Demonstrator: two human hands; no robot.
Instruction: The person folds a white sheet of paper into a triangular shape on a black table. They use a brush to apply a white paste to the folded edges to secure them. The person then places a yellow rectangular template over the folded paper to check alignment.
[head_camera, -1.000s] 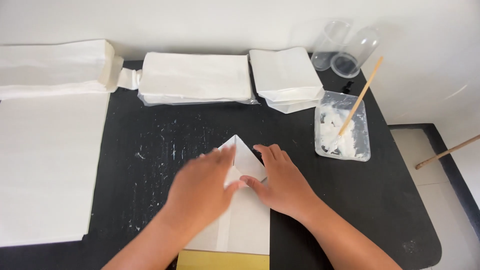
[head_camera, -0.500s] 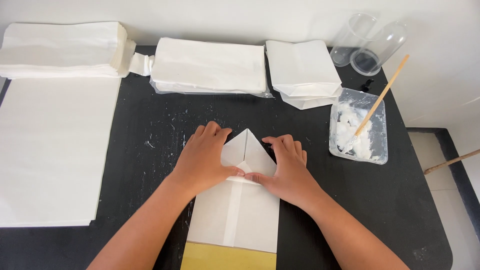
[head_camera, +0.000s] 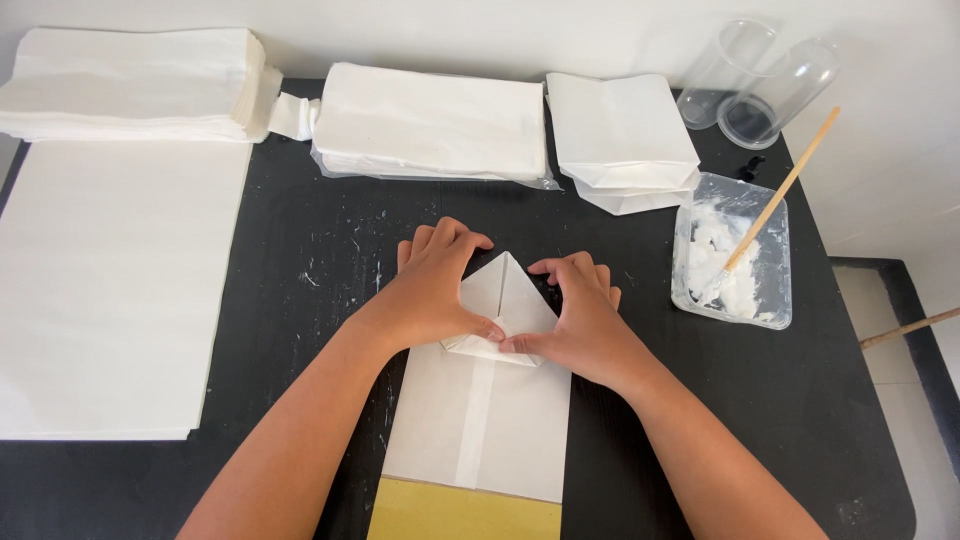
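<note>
A white paper bag (head_camera: 480, 420) lies flat on the black table (head_camera: 300, 280), its far end folded into a triangle. My left hand (head_camera: 435, 285) presses on the left side of that fold, thumb on a small flap at its base. My right hand (head_camera: 580, 315) presses the right side, thumb meeting the left thumb over the same flap. A yellow sheet (head_camera: 465, 512) shows under the bag's near end.
Stacks of white paper (head_camera: 130, 85) and folded bags (head_camera: 430, 125), (head_camera: 620, 135) line the far edge. A large white sheet pile (head_camera: 110, 290) lies left. A clear tub of white paste (head_camera: 735, 255) with a wooden stick (head_camera: 775, 200) stands right, with two clear cups (head_camera: 750, 80) behind it.
Both hands have slid down the triangular fold and their thumbs now pinch the small flap at its base. The view has shifted slightly.
</note>
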